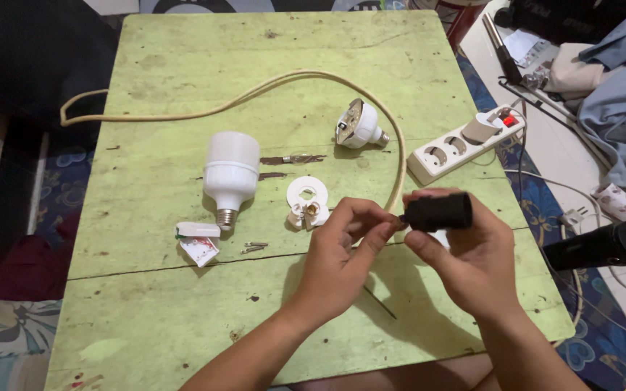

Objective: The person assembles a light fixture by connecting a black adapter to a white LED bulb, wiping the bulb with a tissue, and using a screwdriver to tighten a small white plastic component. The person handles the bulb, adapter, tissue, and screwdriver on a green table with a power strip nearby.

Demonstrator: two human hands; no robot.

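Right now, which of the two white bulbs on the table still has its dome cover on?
The larger bulb left of centre: its smooth white dome is intact. The smaller bulb, farther back, shows an open face.

i'm in a home room, at a worn green table (182,304) on tiled floor, crumpled clothes (610,80) and a patterned rug (537,210) beside me.
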